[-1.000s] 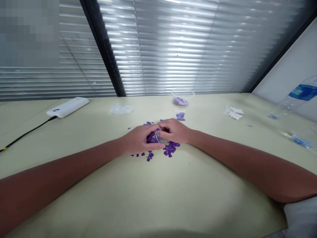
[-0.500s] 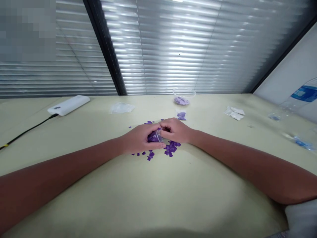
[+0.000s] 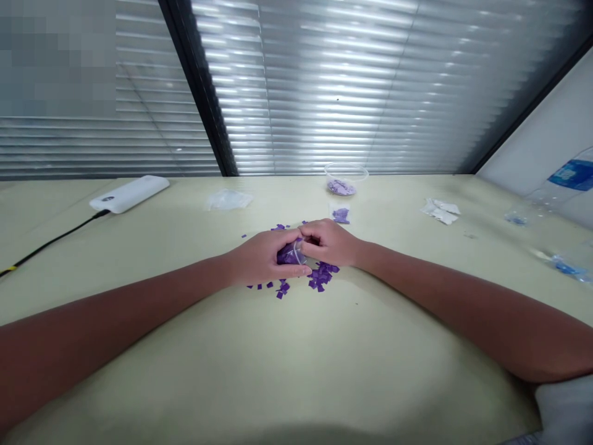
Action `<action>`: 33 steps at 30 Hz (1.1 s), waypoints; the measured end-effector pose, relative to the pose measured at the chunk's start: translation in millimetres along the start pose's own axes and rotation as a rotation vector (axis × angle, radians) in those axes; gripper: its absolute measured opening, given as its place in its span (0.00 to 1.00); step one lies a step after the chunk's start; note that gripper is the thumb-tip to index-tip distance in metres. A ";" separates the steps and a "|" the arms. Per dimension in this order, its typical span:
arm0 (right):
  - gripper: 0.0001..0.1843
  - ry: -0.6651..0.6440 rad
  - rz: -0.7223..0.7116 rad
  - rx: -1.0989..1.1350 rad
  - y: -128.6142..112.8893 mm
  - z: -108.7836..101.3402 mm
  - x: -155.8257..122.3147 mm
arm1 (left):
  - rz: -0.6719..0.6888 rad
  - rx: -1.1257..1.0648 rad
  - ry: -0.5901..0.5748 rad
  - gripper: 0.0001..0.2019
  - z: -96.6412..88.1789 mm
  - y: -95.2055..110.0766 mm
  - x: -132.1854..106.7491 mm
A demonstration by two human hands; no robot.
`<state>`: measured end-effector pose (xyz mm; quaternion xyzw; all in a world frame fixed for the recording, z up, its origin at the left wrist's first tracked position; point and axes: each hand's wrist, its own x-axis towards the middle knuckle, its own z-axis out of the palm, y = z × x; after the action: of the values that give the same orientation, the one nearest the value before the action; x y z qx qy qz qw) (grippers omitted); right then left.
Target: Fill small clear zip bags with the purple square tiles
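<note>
On my feed, the left hand [image 3: 262, 259] and right hand [image 3: 331, 242] each have their grip pinching a small clear plastic bag [image 3: 290, 254] part-filled with purple pieces, mid pale yellow tabletop [image 3: 296, 346], while loose purple paper squares [image 3: 320, 276] lie scattered beside it, unbagged.

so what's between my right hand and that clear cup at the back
Head view: a small clear bag of purple pieces lies between the right hand and the clear cup, nearer the hand.
</note>
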<state>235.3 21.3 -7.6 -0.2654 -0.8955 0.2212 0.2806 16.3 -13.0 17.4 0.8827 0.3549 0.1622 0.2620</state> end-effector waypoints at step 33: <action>0.16 -0.001 -0.011 0.022 1.7 0.7 -0.5 | 0.000 0.062 -0.024 0.29 -1.6 0.9 0.6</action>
<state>235.9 22.1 -9.2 -0.2574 -0.8945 0.2297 0.2844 16.4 -12.6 19.3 0.8923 0.3566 0.1407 0.2385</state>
